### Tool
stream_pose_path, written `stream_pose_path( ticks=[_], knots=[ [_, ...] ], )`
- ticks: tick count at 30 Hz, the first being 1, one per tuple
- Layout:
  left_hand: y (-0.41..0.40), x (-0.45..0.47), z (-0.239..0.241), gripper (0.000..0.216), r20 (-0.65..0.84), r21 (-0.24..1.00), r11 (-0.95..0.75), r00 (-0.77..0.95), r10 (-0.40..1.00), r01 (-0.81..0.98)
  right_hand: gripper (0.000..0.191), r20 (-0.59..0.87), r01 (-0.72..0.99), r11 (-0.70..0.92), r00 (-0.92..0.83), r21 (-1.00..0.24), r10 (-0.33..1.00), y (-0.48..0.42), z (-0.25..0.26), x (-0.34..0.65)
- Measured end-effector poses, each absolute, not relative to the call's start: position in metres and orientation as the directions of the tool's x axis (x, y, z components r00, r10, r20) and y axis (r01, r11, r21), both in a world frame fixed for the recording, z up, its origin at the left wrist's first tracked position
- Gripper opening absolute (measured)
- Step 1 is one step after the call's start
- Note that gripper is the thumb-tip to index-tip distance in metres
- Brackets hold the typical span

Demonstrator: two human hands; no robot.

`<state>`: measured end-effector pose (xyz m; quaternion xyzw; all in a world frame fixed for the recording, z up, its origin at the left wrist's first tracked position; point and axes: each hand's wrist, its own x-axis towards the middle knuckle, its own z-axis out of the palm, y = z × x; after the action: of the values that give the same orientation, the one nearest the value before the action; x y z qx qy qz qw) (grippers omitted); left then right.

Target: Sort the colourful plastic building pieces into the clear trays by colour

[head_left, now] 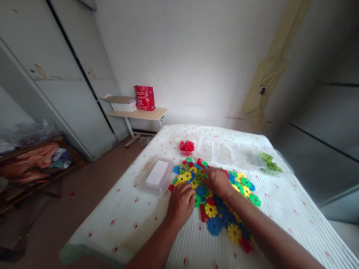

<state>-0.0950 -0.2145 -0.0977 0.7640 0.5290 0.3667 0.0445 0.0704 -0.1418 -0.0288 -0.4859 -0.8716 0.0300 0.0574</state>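
A heap of flower-shaped plastic building discs (211, 210) in blue, yellow, green and red lies loose on the bed-like surface in front of me. At the heap's left edge is my left hand (181, 200), its fingers curled and close together, their tips hidden against the discs. My right hand (218, 182) reaches over the middle of the heap with bent fingers touching the pieces near an olive-green disc (198, 177). Whatever either hand grips is too covered to make out. Some red pieces (203, 213) are mixed among the discs.
Behind the heap stands a clear tub of red pieces (186, 146). A row of clear plastic containers (224, 151) runs right, the last with light-green pieces (269, 162). At left, a clear tray (142, 183) holds white cards (157, 173). A side table (148, 113) carries a red bag (144, 98).
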Motion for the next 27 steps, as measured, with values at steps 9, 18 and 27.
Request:
stream_pose_path(
  ticks=[9,18,27],
  knots=[
    [-0.214,-0.096,-0.098,0.018,0.495,0.466,-0.423,0.167,0.852,0.777,0.060,-0.130,0.842,0.524,-0.538,-0.126,0.833,-0.114,-0.033,0.037],
    [-0.214,-0.095,-0.101,0.019,0.497,0.471,-0.423,0.164,0.852,0.774,0.039,-0.043,0.885,0.432,-0.445,-0.174,0.894,-0.116,-0.029,0.056],
    [-0.214,-0.095,-0.098,0.018,0.495,0.481,-0.419,0.156,0.855,0.770,0.028,0.117,0.808,0.544,-0.532,-0.224,0.839,-0.145,-0.017,0.096]
  ],
)
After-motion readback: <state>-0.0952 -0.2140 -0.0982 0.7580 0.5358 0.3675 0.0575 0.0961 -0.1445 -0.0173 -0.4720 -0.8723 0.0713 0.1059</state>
